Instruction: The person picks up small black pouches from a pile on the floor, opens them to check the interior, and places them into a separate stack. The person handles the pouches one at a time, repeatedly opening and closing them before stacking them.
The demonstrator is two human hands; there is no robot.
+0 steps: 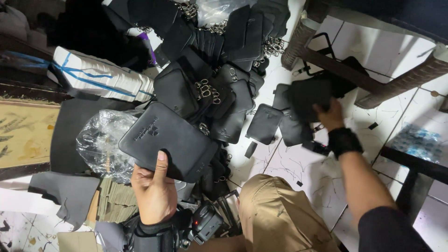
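1. White floor tiles (298, 168) carry a heap of black pouches (224, 70), some with metal clips; the heap runs off the top edge and its far part is lost in shadow.
2. The left hand (151, 191) grips a large flat black pouch (168, 140) by its lower edge, thumb on top, fingers hidden beneath it. This pouch is held above a crumpled clear plastic bag (100, 140).
3. The right hand (331, 116), with a black band at the wrist, is closed on a smaller black pouch (310, 95) over the floor beside a table leg (298, 39); its fingertips are hidden behind the pouch.
4. The two hands are well apart.
5. A bundle of white sheets tied with blue string (100, 77) lies at the left, partly cut off by dark clutter.
6. A tan trouser knee (275, 210) fills the bottom centre.
7. Small black gear (205, 221) near the left wrist is too dark to make out.
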